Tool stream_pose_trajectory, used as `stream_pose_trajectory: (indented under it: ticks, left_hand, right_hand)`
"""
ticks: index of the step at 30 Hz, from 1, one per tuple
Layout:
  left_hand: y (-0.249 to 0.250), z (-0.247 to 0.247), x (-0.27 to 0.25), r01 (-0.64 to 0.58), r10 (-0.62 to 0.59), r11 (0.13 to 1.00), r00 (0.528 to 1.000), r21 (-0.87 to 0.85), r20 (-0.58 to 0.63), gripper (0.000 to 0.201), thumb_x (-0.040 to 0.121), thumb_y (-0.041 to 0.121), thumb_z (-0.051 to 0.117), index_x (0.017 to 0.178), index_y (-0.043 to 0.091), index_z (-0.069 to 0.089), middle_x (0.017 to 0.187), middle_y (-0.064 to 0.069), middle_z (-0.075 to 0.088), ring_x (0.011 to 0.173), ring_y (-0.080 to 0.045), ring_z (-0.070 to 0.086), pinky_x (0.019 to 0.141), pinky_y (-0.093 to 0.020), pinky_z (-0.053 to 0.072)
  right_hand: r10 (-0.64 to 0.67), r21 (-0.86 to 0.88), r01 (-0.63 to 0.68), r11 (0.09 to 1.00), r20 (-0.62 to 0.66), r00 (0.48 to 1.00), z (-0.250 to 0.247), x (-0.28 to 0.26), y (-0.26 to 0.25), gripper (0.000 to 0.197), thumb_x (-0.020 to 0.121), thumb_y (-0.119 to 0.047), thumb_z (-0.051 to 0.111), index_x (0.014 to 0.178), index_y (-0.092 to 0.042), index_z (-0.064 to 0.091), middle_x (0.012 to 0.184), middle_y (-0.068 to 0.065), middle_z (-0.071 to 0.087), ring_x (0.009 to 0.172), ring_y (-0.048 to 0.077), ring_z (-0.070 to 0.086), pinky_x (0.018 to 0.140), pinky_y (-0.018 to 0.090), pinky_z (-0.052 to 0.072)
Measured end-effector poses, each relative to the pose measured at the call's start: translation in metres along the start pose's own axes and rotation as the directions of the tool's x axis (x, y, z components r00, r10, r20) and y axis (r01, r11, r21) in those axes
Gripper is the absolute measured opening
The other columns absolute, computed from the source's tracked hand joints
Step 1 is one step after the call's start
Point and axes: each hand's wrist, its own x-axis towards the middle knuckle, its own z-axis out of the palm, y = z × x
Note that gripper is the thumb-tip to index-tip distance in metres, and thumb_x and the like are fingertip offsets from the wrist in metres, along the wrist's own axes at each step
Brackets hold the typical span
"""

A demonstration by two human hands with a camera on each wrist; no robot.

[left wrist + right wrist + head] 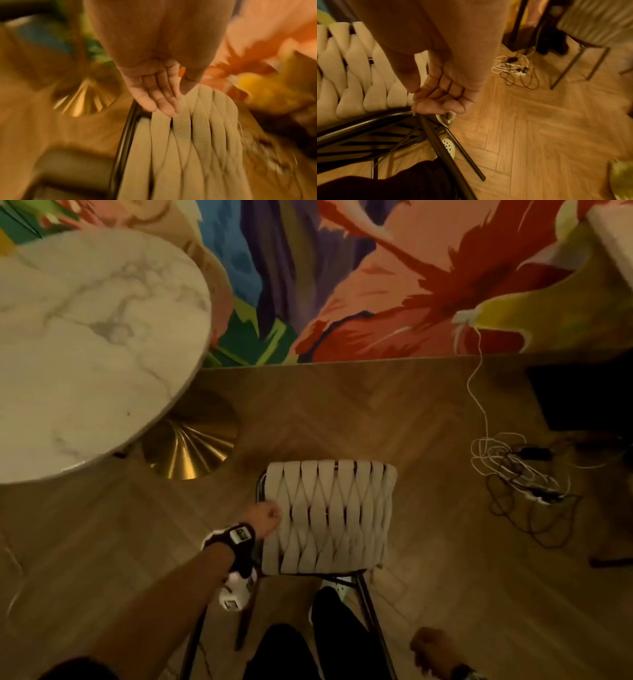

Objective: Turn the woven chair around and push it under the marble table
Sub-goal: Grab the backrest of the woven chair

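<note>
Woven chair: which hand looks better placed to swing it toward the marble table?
Left, probably: the left hand grips the woven chair at its edge nearest the marble table, while the right hand hangs loose, holding nothing.

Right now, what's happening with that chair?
A person's left hand holds the woven chair by its left edge, fingers laid against the weave. The right hand hangs loosely curled, holding nothing, apart from the chair. The chair stands on the floor to the right of the marble table, not yet under it.

Dim warm amber light, heavy motion blur, wide-angle bending at edges
</note>
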Motion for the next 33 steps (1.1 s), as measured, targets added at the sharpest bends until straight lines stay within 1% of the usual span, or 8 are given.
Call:
stream_pose_trajectory:
  ticks: [3,7,13,16,19,27,30,33]
  left_hand:
    - [0.047,-0.021,0.041,-0.099,0.108,0.992,0.988,0.078,-0.109,0.032,0.093,0.019,0.052,0.123,0.009,0.060,0.125,-0.014,0.063,0.117,-0.032,0.059,0.099,-0.036,0.046]
    - [0.050,-0.042,0.098,0.110,-0.129,0.985,0.981,-0.134,-0.147,0.064,0.083,0.048,0.062,0.138,0.018,0.048,0.146,-0.012,0.046,0.132,-0.036,0.046,0.108,-0.043,0.039]
    - [-0.053,-0.018,0.205,0.261,-0.267,0.860,0.962,-0.439,0.050,0.096,0.040,0.083,0.070,0.120,0.031,0.064,0.134,-0.004,0.060,0.120,-0.032,0.057,0.106,-0.053,0.043]
    - [-0.016,-0.028,0.171,0.315,-0.297,0.851,0.949,-0.420,0.109,0.092,0.063,0.077,0.062,0.137,0.024,0.054,0.148,-0.009,0.048,0.131,-0.035,0.048,0.112,-0.051,0.036]
    - [0.016,-0.036,0.136,0.291,-0.277,0.873,0.956,-0.392,0.091,0.080,0.073,0.067,0.062,0.139,0.022,0.052,0.149,-0.010,0.046,0.135,-0.034,0.045,0.114,-0.047,0.035]
    - [0.026,-0.041,0.125,0.196,-0.159,0.917,0.978,-0.348,0.133,0.052,0.087,0.046,0.062,0.129,0.016,0.056,0.127,0.001,0.056,0.126,-0.027,0.048,0.096,-0.030,0.036]
    - [0.014,-0.043,0.125,0.143,-0.107,0.918,0.988,-0.370,0.116,0.057,0.085,0.051,0.062,0.127,0.013,0.059,0.131,-0.009,0.061,0.112,-0.024,0.056,0.091,-0.031,0.042]
    - [0.001,-0.041,0.115,0.134,-0.093,0.918,0.988,-0.374,0.125,0.033,0.081,0.053,0.065,0.099,0.025,0.065,0.101,0.000,0.065,0.100,-0.022,0.060,0.074,-0.027,0.045]
  right_hand:
    - [-0.041,-0.046,0.044,0.998,0.060,0.997,-0.016,0.017,-0.023,0.022,0.089,-0.009,0.051,0.070,-0.007,0.062,0.055,0.004,0.063,0.041,0.010,0.054,0.040,0.016,0.042]
    - [-0.105,-0.025,0.107,0.994,0.064,0.992,-0.020,0.030,-0.057,0.023,0.085,-0.006,0.053,0.064,-0.009,0.060,0.047,0.002,0.061,0.037,0.010,0.054,0.043,0.021,0.044]
    - [-0.168,0.028,0.166,0.986,0.108,0.980,-0.037,0.033,-0.103,0.024,0.087,-0.004,0.050,0.065,-0.010,0.058,0.046,0.002,0.057,0.035,0.009,0.052,0.042,0.019,0.041]
    - [-0.204,0.066,0.198,0.978,0.103,0.974,-0.049,0.034,-0.134,0.023,0.090,-0.002,0.049,0.069,-0.008,0.057,0.053,0.006,0.057,0.035,0.008,0.051,0.039,0.017,0.040]
    - [-0.257,-0.133,0.257,0.957,0.012,0.966,-0.061,0.051,-0.169,0.003,0.086,-0.011,0.055,0.085,-0.011,0.058,0.073,0.006,0.062,0.058,0.014,0.059,0.060,0.028,0.051]
    - [-0.527,-0.595,0.464,0.656,0.079,0.846,-0.057,0.130,-0.335,0.094,0.068,-0.070,0.063,0.145,-0.023,0.036,0.149,0.009,0.039,0.134,0.031,0.042,0.110,0.040,0.038]
    - [-0.333,-0.683,0.410,0.604,0.251,0.909,-0.042,0.147,-0.366,0.103,0.058,-0.084,0.056,0.133,-0.014,0.052,0.138,0.009,0.055,0.120,0.028,0.054,0.095,0.034,0.043]
    - [-0.332,-0.736,0.418,0.533,0.272,0.903,-0.031,0.145,-0.357,0.078,0.059,-0.087,0.050,0.078,-0.012,0.061,0.083,0.009,0.060,0.074,0.021,0.053,0.067,0.033,0.038]
